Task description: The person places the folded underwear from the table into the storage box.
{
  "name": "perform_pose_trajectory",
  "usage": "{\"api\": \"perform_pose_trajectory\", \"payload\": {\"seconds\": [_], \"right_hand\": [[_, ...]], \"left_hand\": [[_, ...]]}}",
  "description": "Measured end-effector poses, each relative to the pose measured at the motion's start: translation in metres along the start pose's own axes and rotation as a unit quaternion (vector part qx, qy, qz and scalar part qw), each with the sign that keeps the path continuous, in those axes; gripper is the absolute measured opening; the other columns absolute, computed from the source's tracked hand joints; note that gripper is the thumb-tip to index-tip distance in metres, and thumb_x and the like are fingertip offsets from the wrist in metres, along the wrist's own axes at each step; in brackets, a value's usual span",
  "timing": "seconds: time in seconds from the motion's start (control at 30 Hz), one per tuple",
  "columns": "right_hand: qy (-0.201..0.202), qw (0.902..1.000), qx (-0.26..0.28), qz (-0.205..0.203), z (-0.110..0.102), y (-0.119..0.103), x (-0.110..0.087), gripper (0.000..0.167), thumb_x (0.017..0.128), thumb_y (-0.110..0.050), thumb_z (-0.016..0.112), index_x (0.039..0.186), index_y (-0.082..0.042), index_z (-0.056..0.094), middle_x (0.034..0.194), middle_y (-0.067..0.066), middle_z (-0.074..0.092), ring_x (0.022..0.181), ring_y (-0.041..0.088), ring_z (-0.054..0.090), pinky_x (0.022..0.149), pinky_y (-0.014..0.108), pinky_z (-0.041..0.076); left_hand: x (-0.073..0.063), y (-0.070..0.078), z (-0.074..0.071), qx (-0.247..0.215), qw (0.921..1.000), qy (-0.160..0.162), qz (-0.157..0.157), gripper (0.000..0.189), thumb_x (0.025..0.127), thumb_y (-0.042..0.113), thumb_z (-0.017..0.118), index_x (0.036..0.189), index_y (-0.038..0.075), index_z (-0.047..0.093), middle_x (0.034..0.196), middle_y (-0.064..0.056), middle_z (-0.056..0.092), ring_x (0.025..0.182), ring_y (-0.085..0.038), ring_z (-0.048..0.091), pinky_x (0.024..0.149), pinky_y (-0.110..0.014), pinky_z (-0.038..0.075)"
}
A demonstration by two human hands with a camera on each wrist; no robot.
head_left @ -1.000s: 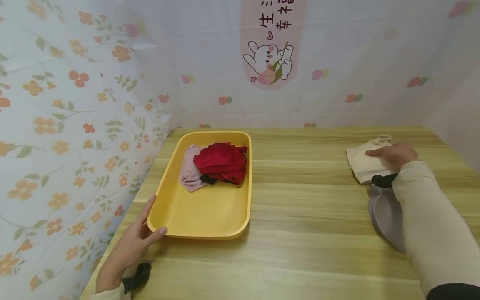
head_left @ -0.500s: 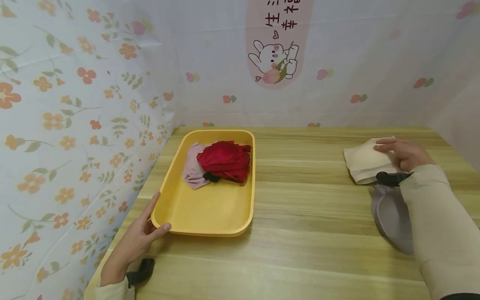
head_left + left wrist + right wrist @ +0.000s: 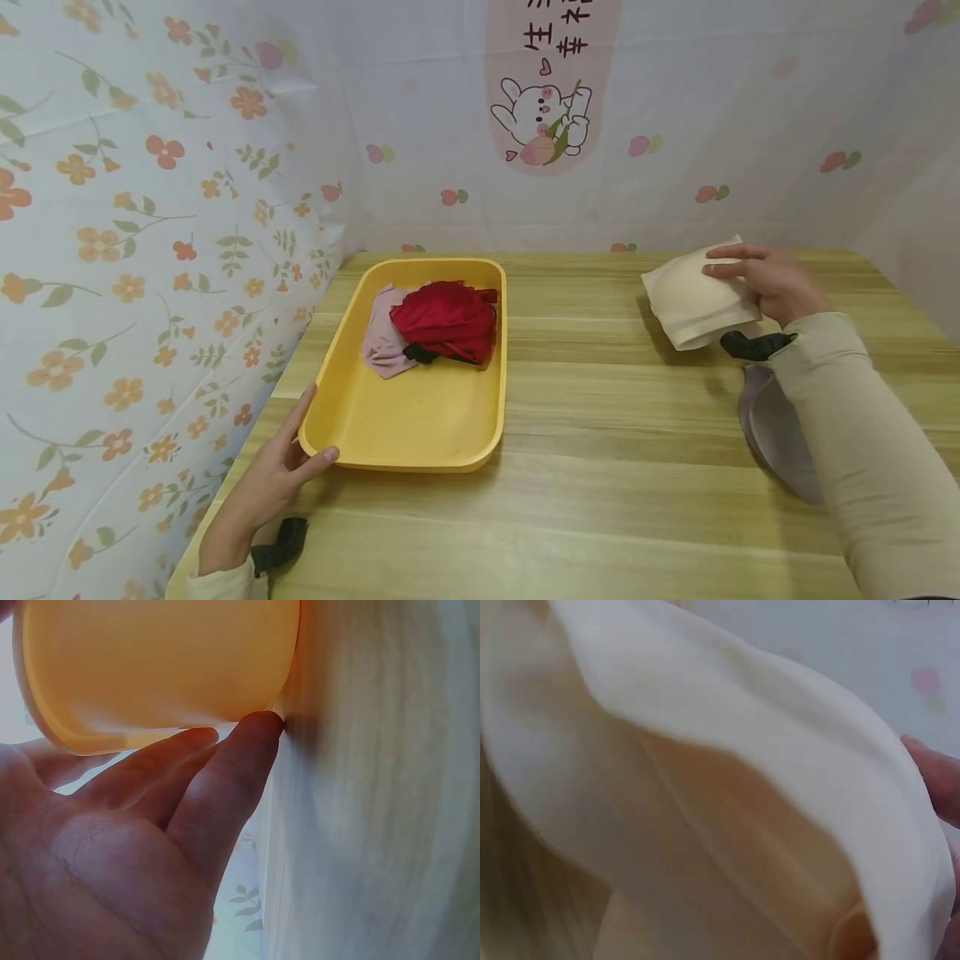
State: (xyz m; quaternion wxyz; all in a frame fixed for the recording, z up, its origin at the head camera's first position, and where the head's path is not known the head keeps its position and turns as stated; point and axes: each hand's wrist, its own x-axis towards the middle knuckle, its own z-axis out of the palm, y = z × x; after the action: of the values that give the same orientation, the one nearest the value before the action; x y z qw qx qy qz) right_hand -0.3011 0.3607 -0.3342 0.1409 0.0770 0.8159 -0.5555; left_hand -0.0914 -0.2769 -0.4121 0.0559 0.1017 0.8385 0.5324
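Since the frame half a second ago, the cream garment (image 3: 693,296) has shifted leftward and come up off the table (image 3: 600,433); the tray end reads unchanged. I record the garment now tilted above the table's far right part, a shadow beneath its left edge.

From my remote feed, the right hand (image 3: 776,279) is reached forward, its sleeved forearm (image 3: 862,450) running up and leftward from the lower right. Its fingers (image 3: 723,270) lie over the garment's outer face, partly bent; the right wrist view shows a digit, apparently the thumb (image 3: 853,934), within the fold. I find the grip to be a pinch, spread only by the garment's bulk.

Below that wrist, a grey padded item (image 3: 780,425) lies on the table, partly covered by the forearm.

I note the left hand (image 3: 270,475) at the near left corner of the yellow tray (image 3: 405,425), thumb and fingers parted widely. The thumb rests at the near rim; the extended fingers touch the outer wall.

Inside the tray's far half, a red garment (image 3: 442,312) overlaps a pink cloth (image 3: 384,337), with a black piece (image 3: 420,353) at their near edge.
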Motion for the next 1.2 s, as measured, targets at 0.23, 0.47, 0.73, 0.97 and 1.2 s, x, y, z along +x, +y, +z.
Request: {"api": "perform_pose_trajectory", "payload": {"seconds": [0.23, 0.47, 0.73, 0.97, 1.2], "right_hand": [[-0.021, 0.9972, 0.059, -0.04, 0.031, -0.027, -0.003, 0.034, 0.094, -0.035, 0.071, 0.126, -0.041, 0.062, 0.171, -0.006, -0.001, 0.092, 0.0, 0.061, 0.077, 0.022, 0.055], [-0.052, 0.9905, 0.098, -0.081, 0.063, -0.051, -0.008, 0.028, 0.094, -0.024, 0.072, 0.12, -0.034, 0.069, 0.171, 0.003, 0.01, 0.092, 0.005, 0.062, 0.074, 0.023, 0.055], [-0.08, 0.9872, 0.1, -0.095, 0.093, -0.065, -0.009, 0.026, 0.093, -0.019, 0.073, 0.116, -0.031, 0.072, 0.159, 0.002, 0.028, 0.089, 0.01, 0.065, 0.074, 0.026, 0.056], [-0.127, 0.976, 0.137, -0.112, 0.122, -0.073, -0.017, 0.026, 0.095, -0.008, 0.068, 0.113, -0.025, 0.073, 0.134, -0.001, 0.046, 0.089, 0.014, 0.066, 0.072, 0.028, 0.058], [-0.203, 0.9576, 0.148, -0.142, 0.162, -0.086, -0.026, 0.028, 0.094, -0.002, 0.066, 0.113, -0.023, 0.072, 0.138, 0.004, 0.045, 0.098, 0.018, 0.063, 0.078, 0.03, 0.057]], "left_hand": [[0.0, 0.001, -0.001, -0.003, 0.9999, 0.002, -0.012, 0.091, 0.101, 0.009, 0.059, 0.163, 0.024, -0.006, 0.167, -0.025, -0.008, 0.138, -0.06, 0.03, 0.084, -0.015, 0.052], [0.0, 0.001, 0.0, 0.001, 1.0, 0.004, -0.006, 0.09, 0.101, 0.009, 0.059, 0.163, 0.021, -0.006, 0.167, -0.025, -0.008, 0.135, -0.059, 0.034, 0.083, -0.016, 0.053], [0.0, 0.0, 0.001, -0.006, 0.9999, 0.003, -0.008, 0.09, 0.101, 0.009, 0.058, 0.163, 0.021, -0.006, 0.167, -0.025, -0.01, 0.135, -0.056, 0.037, 0.083, -0.016, 0.053], [0.0, 0.002, -0.001, -0.002, 0.9999, 0.0, -0.015, 0.09, 0.101, 0.01, 0.058, 0.163, 0.022, -0.007, 0.167, -0.025, -0.01, 0.135, -0.057, 0.036, 0.083, -0.015, 0.052], [0.0, 0.002, 0.001, 0.0, 1.0, 0.003, -0.008, 0.09, 0.101, 0.008, 0.058, 0.163, 0.018, -0.006, 0.167, -0.025, -0.01, 0.136, -0.06, 0.03, 0.083, -0.015, 0.052]]}}
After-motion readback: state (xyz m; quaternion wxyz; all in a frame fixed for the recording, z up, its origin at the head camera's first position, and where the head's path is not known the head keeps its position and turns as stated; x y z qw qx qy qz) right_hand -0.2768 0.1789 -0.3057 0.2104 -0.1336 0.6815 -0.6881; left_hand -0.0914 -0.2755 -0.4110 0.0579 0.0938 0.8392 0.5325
